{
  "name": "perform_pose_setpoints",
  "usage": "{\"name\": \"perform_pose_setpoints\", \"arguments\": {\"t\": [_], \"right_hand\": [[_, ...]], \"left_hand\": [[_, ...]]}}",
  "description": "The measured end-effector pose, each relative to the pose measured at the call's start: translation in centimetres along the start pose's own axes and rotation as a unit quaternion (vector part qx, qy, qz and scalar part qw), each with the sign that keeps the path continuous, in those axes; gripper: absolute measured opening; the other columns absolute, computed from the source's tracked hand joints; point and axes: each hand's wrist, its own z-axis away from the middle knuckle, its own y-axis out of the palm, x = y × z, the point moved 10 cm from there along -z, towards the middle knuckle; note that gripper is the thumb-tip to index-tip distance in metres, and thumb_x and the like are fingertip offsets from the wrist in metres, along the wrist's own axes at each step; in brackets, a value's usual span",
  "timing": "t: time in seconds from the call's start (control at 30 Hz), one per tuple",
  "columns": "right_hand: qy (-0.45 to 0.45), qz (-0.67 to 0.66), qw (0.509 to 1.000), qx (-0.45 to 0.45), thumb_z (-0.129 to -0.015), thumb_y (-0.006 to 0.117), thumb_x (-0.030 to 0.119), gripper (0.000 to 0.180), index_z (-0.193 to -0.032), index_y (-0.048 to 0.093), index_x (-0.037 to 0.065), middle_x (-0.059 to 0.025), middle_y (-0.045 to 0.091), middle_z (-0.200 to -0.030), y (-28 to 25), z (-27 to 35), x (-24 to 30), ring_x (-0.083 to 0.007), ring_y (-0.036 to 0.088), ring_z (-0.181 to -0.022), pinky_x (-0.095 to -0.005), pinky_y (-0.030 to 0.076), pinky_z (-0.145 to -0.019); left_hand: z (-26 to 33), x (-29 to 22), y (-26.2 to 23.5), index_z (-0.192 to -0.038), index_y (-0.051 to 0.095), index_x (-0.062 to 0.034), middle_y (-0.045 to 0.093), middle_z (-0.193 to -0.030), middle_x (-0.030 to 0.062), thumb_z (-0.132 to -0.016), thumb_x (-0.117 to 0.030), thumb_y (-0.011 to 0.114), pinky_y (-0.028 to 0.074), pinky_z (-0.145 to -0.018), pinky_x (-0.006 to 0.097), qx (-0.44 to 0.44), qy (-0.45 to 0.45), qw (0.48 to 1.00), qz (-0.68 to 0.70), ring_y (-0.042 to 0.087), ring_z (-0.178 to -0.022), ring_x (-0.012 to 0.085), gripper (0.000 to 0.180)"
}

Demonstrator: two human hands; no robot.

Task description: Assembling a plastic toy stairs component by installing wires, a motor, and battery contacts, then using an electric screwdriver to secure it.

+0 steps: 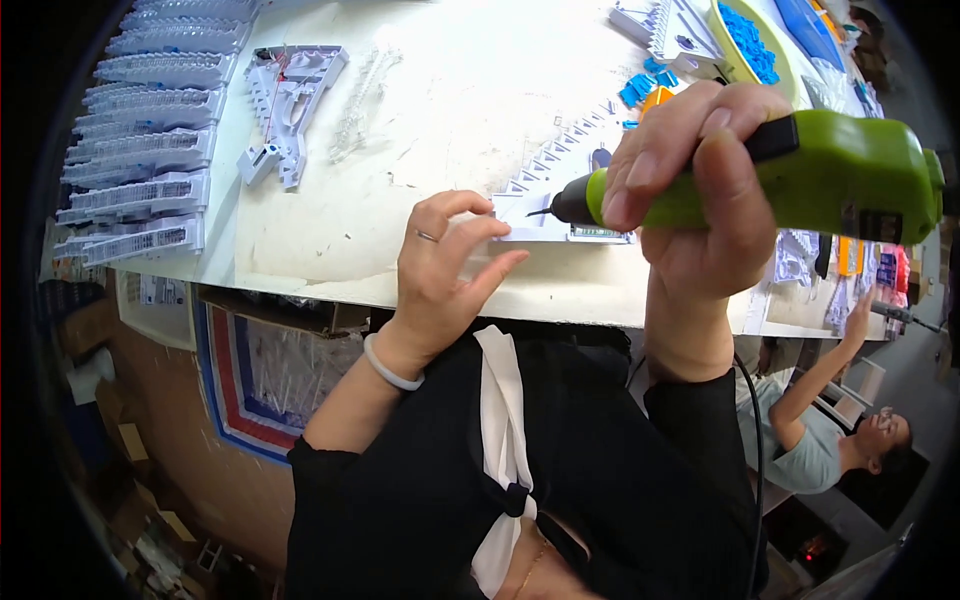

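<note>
My right hand (700, 190) is wrapped round a lime-green electric screwdriver (830, 180), held level with its dark tip pointing left. The bit ends just over a white plastic housing (530, 215) with a toothed, slanting edge, lying on the table in front of me. Whether the bit touches it I cannot tell. Part of the housing is hidden behind the screwdriver and my right hand. At its left end is my left hand (440, 270), fingers curved and apart, fingertips at the housing's corner and the thumb spread off its near edge.
Stacked rows of white toothed parts (150, 150) line the table's left side, beside another housing (290, 110). A yellow bowl of blue pieces (745, 45) stands far right, with loose blue pieces (640, 88) nearby. A power cord (760, 450) hangs at my right. Another person (810, 430) works rightward.
</note>
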Motion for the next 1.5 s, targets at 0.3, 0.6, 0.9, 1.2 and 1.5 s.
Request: {"name": "perform_pose_setpoints", "arguments": {"t": [0.3,0.6,0.9,1.2,1.5], "right_hand": [[0.05,0.036,0.996,0.057,-0.099,0.055,0.014,0.015,-0.104,0.044,0.006,-0.0148,0.061,-0.077,3.2,0.0,-2.2,-0.0201,0.061,-0.051,-0.0291,0.054,-0.049],[0.069,0.072,0.993,0.064,-0.095,0.063,0.013,0.02,-0.102,0.046,0.005,-0.0165,0.062,-0.076,4.7,0.3,-3.2,-0.0215,0.062,-0.051,-0.0293,0.053,-0.045],[0.137,0.084,0.986,-0.051,-0.08,0.068,-0.01,0.011,-0.079,0.06,-0.003,-0.0092,0.064,-0.072,4.5,0.4,-4.8,-0.0132,0.064,-0.06,-0.0254,0.054,-0.054],[0.156,0.055,0.986,-0.036,-0.081,0.069,-0.011,0.014,-0.079,0.058,-0.002,-0.0089,0.063,-0.072,4.8,0.4,-5.8,-0.0129,0.064,-0.057,-0.0244,0.053,-0.051],[0.1,0.095,0.99,0.033,-0.084,0.068,-0.006,0.015,-0.094,0.058,0.0,-0.0143,0.068,-0.082,4.5,0.2,-3.8,-0.0179,0.069,-0.065,-0.0274,0.057,-0.057]], "left_hand": [[0.7,2.2,0.1,-0.094,0.063,-0.005,0.061,-0.102,0.0091,-0.071,-0.003,0.083,0.055,-0.075,0.033,-0.062,-0.097,0.991,0.066,0.062,-0.092,0.0232,0.03],[1.2,3.0,0.2,-0.088,0.061,-0.0037,0.063,-0.1,0.0089,-0.072,-0.002,0.082,0.054,-0.075,0.033,-0.058,-0.127,0.985,0.097,0.062,-0.091,0.0234,0.026],[1.7,2.8,-0.1,-0.088,0.061,-0.0028,0.063,-0.095,0.0095,-0.074,-0.002,0.08,0.053,-0.074,0.035,-0.065,-0.101,0.99,0.071,0.062,-0.089,0.0252,0.023],[2.0,2.8,0.0,-0.089,0.061,-0.0024,0.063,-0.096,0.0101,-0.073,-0.002,0.079,0.053,-0.076,0.036,-0.063,-0.083,0.993,0.05,0.062,-0.09,0.0268,0.024],[1.4,2.3,-0.1,-0.094,0.06,-0.002,0.062,-0.099,0.0109,-0.074,0.0,0.077,0.053,-0.079,0.038,-0.03,-0.088,0.995,0.035,0.062,-0.092,0.0281,0.027]]}}
